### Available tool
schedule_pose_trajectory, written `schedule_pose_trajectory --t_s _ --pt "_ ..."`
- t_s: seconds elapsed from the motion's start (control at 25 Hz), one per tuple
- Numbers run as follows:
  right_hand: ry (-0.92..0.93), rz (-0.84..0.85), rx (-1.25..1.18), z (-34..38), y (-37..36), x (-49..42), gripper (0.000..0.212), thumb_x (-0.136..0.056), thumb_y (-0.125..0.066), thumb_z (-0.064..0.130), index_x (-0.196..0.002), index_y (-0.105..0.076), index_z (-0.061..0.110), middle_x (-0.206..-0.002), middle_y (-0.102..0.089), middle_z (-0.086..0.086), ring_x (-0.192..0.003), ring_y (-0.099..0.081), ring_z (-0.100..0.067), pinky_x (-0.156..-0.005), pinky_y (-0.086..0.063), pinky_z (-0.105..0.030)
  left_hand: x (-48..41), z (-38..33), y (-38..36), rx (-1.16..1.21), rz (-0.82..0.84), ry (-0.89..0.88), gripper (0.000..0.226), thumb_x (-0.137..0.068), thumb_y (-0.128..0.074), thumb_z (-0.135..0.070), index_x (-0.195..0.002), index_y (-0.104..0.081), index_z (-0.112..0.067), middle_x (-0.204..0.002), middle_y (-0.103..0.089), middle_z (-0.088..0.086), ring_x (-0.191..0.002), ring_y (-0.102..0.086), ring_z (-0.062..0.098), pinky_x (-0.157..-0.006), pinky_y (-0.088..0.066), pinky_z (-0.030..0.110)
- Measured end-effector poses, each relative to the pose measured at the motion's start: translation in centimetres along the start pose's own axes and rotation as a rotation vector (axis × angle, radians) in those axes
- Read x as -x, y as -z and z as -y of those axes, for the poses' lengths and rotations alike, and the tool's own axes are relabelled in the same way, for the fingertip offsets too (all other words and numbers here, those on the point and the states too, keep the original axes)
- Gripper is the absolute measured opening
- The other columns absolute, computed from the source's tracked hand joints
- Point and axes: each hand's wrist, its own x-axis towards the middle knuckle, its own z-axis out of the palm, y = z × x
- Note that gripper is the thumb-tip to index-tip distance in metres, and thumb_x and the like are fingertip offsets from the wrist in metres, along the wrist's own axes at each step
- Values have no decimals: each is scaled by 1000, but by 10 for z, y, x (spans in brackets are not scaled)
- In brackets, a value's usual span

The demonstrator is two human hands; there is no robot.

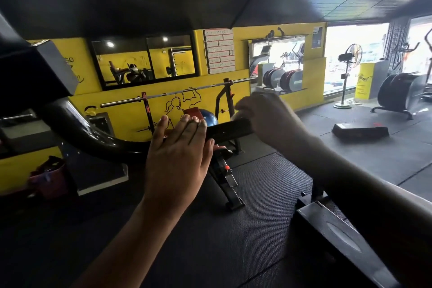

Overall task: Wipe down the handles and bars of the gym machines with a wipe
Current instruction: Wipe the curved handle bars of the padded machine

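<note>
Head view, handle between flat left grip, curled right grip

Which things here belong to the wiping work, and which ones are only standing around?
For the job: black handle, curved black bar, left hand flat against the handle, blurred right hand at its end.
Only around: barbell, blue ball, standing fan, step platform.

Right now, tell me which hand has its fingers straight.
The left hand: its fingers lie straight against the black handle, while the blurred right hand curls over the handle's far end.
</note>
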Motion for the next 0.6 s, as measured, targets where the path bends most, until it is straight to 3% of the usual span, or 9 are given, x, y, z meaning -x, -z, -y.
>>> schedule_pose_trajectory --t_s 0.16,0.28,0.36,0.44,0.52,0.6 --pt "-87 -249 -41 5 -21 33 18 -95 -59 10 -108 -71 14 -108 -61 -3 -98 -52 -15 -69 -35 -14 -1 -3 -1 12 10 13 46 -101 -39 -40 -127 -61 -8 -126 -64 12 -125 -56 26 -115 -25 50" --pt "-225 -463 -354 14 -42 55 17 -94 -63 19 -108 -72 18 -108 -60 3 -97 -57 -11 -74 -51 -21 -1 -4 -1 29 12 18 50 -102 -33 -42 -127 -61 -8 -128 -63 13 -126 -55 26 -116 -25 50" --pt "-541 -623 -706 24 -60 61 12 -93 -65 20 -104 -69 18 -107 -61 1 -95 -62 -11 -78 -58 -30 -2 -4 1 31 14 25 54 -103 -29 -44 -128 -61 -7 -129 -62 13 -127 -54 25 -115 -25 50" --pt "-826 -683 -1339 49 -77 60 10 -93 -65 14 -102 -62 9 -101 -65 -8 -87 -66 -10 -80 -58 -30 -1 -6 1 28 22 22 52 -102 -32 -42 -129 -60 -7 -130 -62 13 -128 -53 25 -115 -25 50" --pt "-927 -747 -1941 74 -84 56 8 -94 -62 6 -101 -57 8 -94 -65 -11 -76 -68 -9 -75 -56 -24 0 -5 1 23 21 18 48 -101 -38 -39 -130 -59 -7 -131 -61 13 -129 -52 25 -116 -25 49" --pt "-1027 -784 -2180 69 -84 49 14 -97 -57 5 -110 -56 10 -98 -65 -9 -77 -68 -10 -67 -55 -20 1 -4 1 18 19 15 46 -100 -41 -37 -130 -59 -7 -131 -61 13 -129 -52 25 -116 -25 48"
